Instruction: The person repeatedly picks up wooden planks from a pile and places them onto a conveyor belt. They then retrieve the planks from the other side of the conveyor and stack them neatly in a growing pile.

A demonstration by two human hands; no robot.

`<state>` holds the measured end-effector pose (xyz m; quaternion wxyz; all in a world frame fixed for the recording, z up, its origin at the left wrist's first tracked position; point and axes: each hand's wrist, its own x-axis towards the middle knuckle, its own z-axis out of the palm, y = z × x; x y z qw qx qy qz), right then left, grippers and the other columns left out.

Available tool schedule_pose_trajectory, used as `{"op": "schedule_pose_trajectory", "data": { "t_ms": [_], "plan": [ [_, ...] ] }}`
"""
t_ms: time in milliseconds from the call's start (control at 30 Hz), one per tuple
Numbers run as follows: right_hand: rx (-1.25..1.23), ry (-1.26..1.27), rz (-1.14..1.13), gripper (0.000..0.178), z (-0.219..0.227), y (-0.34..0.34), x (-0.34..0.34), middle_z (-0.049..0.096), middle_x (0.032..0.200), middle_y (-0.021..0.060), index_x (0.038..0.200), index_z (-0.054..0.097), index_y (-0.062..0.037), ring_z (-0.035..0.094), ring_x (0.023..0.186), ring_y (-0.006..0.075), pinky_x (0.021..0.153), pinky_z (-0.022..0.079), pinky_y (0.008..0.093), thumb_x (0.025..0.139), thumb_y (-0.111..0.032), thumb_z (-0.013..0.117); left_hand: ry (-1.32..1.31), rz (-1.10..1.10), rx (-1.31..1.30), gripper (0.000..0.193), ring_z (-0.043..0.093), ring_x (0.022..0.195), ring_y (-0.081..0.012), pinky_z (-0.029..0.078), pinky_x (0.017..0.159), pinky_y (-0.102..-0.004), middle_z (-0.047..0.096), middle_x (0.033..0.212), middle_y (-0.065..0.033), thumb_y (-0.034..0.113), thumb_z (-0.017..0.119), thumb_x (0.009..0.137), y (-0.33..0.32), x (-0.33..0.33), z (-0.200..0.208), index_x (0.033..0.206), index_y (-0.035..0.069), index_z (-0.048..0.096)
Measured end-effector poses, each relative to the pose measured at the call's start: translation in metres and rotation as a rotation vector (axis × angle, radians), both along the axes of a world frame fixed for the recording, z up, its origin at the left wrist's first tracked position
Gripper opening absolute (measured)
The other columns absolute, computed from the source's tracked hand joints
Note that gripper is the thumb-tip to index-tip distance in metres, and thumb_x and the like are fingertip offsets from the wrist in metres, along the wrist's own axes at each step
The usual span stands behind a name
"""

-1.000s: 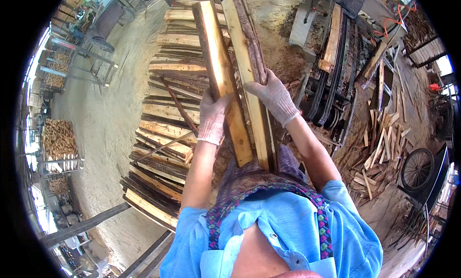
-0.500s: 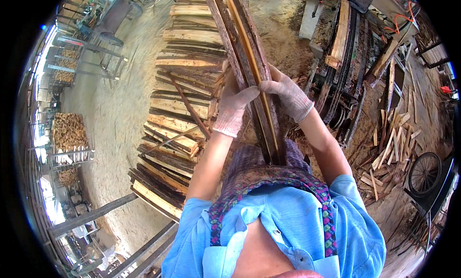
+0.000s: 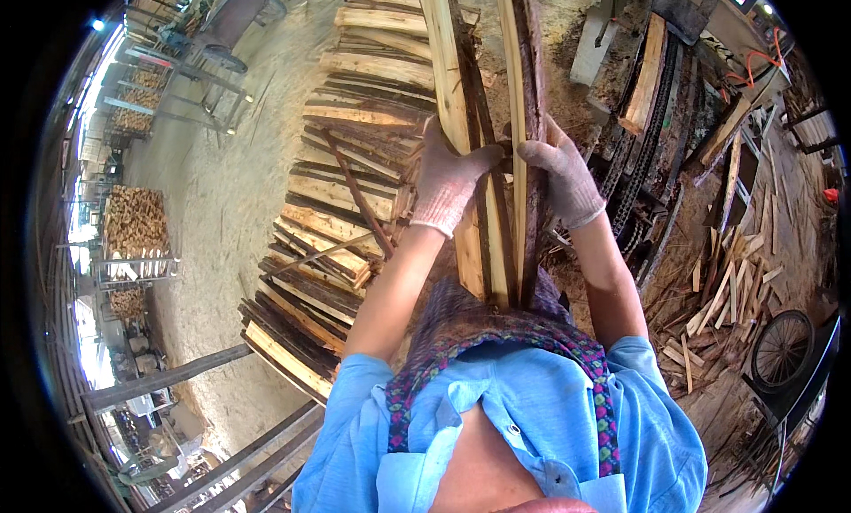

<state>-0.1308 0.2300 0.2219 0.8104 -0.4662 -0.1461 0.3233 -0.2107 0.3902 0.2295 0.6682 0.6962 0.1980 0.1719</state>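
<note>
Two long bark-edged wooden slabs stand out in front of my apron, their near ends close together and their far ends spread apart. My left hand (image 3: pixel 454 174), in a pale work glove, is closed round the left slab (image 3: pixel 449 79), which shows a broad light sawn face and dark bark on its right edge. Gripping the right slab (image 3: pixel 523 70) is my gloved right hand (image 3: pixel 566 173), thumb on top. That slab has a narrow light face and bark along its right side. Fingers under both slabs are hidden.
To my left lies a long row of stacked slabs (image 3: pixel 368 114), with a thin stick (image 3: pixel 355 191) across it. A chain conveyor (image 3: pixel 634 190) carrying a timber piece (image 3: pixel 644 79) runs at right. Scrap wood (image 3: pixel 727 274) and a spoked wheel (image 3: pixel 783 346) lie further right.
The slabs have parted at their far ends, and the left one has turned to show its light face. My hands have moved slightly right and further apart.
</note>
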Motion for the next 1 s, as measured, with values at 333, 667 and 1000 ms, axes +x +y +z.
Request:
{"op": "schedule_pose_trajectory", "data": {
  "t_ms": [333, 667, 1000],
  "plan": [
    [-0.535, -0.247, -0.606, 0.071, 0.015, -0.088, 0.048, 0.07, 0.113, 0.0164, 0.139, 0.05, 0.0067, 0.069, 0.092, 0.018, 0.08, 0.056, 0.0287, 0.084, -0.024, 0.083, -0.098, 0.044, -0.295, 0.058, 0.063, 0.078, -0.0168, 0.057, 0.067, -0.0251, 0.061, 0.095, -0.0042, 0.011, 0.079, 0.081, 0.017, -0.014, -0.018, 0.134, 0.001, 0.054],
    [-1.323, -0.215, -0.722, 0.094, -0.057, -0.159, 0.292, 0.067, 0.121, 0.034, 0.133, 0.049, 0.0118, 0.069, 0.113, 0.0396, 0.095, 0.056, 0.0444, 0.074, -0.053, 0.083, 0.036, 0.409, -0.44, 0.075, 0.067, 0.075, -0.0196, 0.057, 0.062, -0.0301, 0.065, 0.095, -0.0111, 0.005, 0.078, 0.084, 0.046, -0.053, -0.023, 0.148, -0.002, 0.038],
    [-1.774, -1.007, -0.097, 0.065, -0.115, -0.271, 0.456, 0.072, 0.109, 0.0222, 0.127, 0.063, 0.0034, 0.068, 0.098, 0.0311, 0.091, 0.052, 0.0431, 0.096, -0.054, 0.061, 0.1, 0.281, -0.614, 0.066, 0.067, 0.082, -0.024, 0.06, 0.064, -0.0317, 0.065, 0.097, -0.0099, 0.009, 0.078, 0.084, 0.045, -0.025, -0.017, 0.142, 0.004, 0.048]
  ]
}}
